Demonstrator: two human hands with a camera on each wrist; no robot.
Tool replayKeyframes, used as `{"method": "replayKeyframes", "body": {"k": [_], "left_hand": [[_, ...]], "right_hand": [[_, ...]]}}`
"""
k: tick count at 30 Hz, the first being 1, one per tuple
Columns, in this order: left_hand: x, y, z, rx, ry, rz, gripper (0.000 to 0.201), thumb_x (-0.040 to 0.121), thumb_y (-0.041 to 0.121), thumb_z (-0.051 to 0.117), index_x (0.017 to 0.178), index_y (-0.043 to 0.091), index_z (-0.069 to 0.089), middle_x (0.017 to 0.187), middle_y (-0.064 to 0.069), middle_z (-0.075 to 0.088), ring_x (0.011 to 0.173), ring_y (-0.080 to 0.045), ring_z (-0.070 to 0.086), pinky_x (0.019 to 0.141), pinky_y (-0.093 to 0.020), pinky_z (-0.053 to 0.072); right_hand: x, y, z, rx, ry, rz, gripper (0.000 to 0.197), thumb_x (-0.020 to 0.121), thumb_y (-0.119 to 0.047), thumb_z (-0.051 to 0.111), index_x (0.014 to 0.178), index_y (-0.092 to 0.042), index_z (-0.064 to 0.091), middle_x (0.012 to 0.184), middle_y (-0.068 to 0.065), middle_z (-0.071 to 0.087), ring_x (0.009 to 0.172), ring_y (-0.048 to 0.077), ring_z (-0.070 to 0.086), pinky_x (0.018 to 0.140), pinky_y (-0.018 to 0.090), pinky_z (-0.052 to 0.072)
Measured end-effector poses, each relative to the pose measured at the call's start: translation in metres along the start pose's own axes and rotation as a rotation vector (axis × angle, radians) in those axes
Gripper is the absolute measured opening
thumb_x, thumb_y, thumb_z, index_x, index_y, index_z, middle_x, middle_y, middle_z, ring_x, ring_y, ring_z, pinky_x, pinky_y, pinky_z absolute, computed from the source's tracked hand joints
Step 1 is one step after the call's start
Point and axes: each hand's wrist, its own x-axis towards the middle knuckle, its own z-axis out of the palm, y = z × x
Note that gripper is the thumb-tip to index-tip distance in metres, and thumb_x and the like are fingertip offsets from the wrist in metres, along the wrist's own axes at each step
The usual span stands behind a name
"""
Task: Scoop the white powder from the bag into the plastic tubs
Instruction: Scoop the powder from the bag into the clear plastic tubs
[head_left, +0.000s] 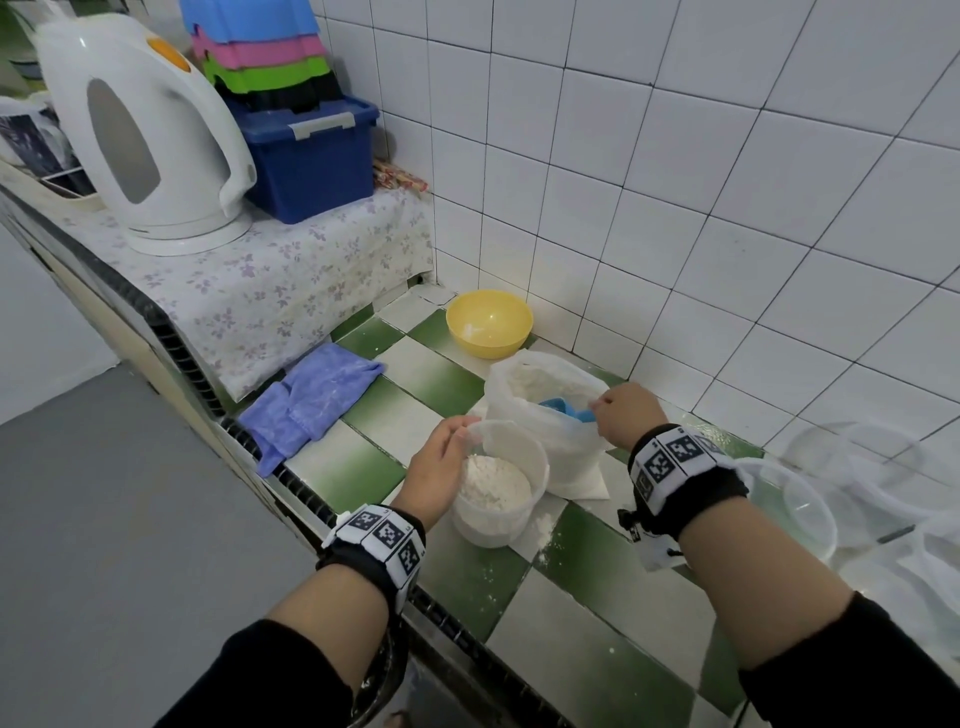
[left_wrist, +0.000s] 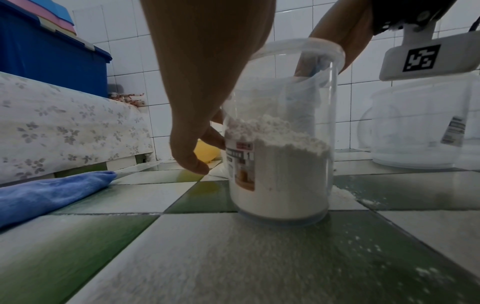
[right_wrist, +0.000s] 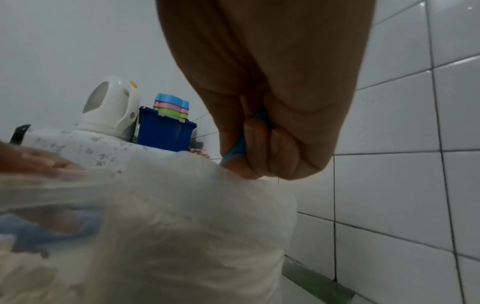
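My left hand (head_left: 439, 467) curls its fingers (left_wrist: 193, 162) round the half-full tub (head_left: 498, 486); my right hand (head_left: 626, 415) grips the blue scoop (head_left: 563, 408) inside the bag (head_left: 545, 395).

Near bench (head_left: 597, 639) lies open; far side crowded by tub (head_left: 501, 483), bag (head_left: 545, 410), bowl (head_left: 488, 322), perhaps clear tubs (head_left: 810, 499) right.

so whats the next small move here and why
Probably lift the blue scoop out of the bag and carry it to the tub: the right hand grips its handle inside the bag, and the left hand steadies the part-filled tub.
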Motion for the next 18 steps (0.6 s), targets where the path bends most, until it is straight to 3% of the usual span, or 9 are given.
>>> {"method": "replayKeyframes", "body": {"k": [4, 8, 10, 12, 15, 18], "left_hand": [[0.0, 0.002, 0.0, 0.002, -0.003, -0.006, 0.021, 0.102, 0.037, 0.044, 0.11, 0.039, 0.063, 0.115, 0.012, 0.067, 0.113, -0.012, 0.059, 0.106, -0.044, 0.042], [-0.002, 0.003, 0.0, -0.006, -0.006, 0.002, 0.023, 0.103, 0.036, 0.041, 0.113, 0.036, 0.062, 0.118, 0.01, 0.066, 0.115, -0.014, 0.059, 0.106, -0.043, 0.042], [-0.004, 0.005, 0.0, -0.004, -0.005, 0.001, 0.024, 0.103, 0.035, 0.04, 0.113, 0.035, 0.062, 0.118, 0.009, 0.066, 0.115, -0.015, 0.059, 0.106, -0.041, 0.042], [-0.005, 0.007, 0.001, -0.016, -0.003, -0.007, 0.024, 0.098, 0.043, 0.041, 0.109, 0.039, 0.062, 0.115, 0.009, 0.068, 0.113, -0.014, 0.06, 0.105, -0.041, 0.044], [-0.006, 0.007, 0.001, -0.041, 0.0, -0.011, 0.026, 0.088, 0.054, 0.041, 0.102, 0.047, 0.062, 0.111, 0.009, 0.069, 0.11, -0.014, 0.063, 0.103, -0.043, 0.045], [-0.009, 0.009, -0.001, -0.047, 0.036, -0.021, 0.016, 0.098, 0.042, 0.047, 0.102, 0.044, 0.063, 0.106, 0.006, 0.07, 0.104, -0.018, 0.065, 0.098, -0.042, 0.048]], "right_hand": [[-0.003, -0.001, -0.002, 0.126, -0.027, 0.039, 0.033, 0.094, -0.022, 0.047, 0.111, 0.001, 0.063, 0.093, 0.012, 0.059, 0.085, 0.024, 0.053, 0.072, 0.03, 0.045], [-0.014, -0.003, -0.01, 0.159, -0.048, 0.061, 0.03, 0.099, -0.023, 0.041, 0.123, -0.008, 0.052, 0.116, 0.007, 0.063, 0.107, 0.023, 0.058, 0.088, 0.028, 0.047], [-0.012, -0.001, -0.006, 0.32, -0.061, 0.132, 0.021, 0.097, -0.02, 0.045, 0.112, -0.009, 0.055, 0.099, 0.005, 0.065, 0.088, 0.019, 0.062, 0.075, 0.026, 0.049], [-0.007, 0.004, -0.003, 0.403, -0.057, 0.142, 0.017, 0.096, -0.017, 0.046, 0.088, -0.007, 0.057, 0.075, 0.003, 0.058, 0.061, 0.013, 0.052, 0.057, 0.022, 0.043], [-0.006, 0.004, -0.001, 0.516, -0.094, 0.242, 0.023, 0.096, -0.015, 0.045, 0.078, -0.003, 0.053, 0.068, 0.005, 0.057, 0.051, 0.014, 0.04, 0.053, 0.023, 0.036], [-0.006, 0.005, -0.003, 0.643, -0.077, 0.291, 0.024, 0.096, -0.015, 0.047, 0.075, -0.003, 0.051, 0.067, 0.007, 0.057, 0.049, 0.013, 0.038, 0.051, 0.024, 0.034]]}}
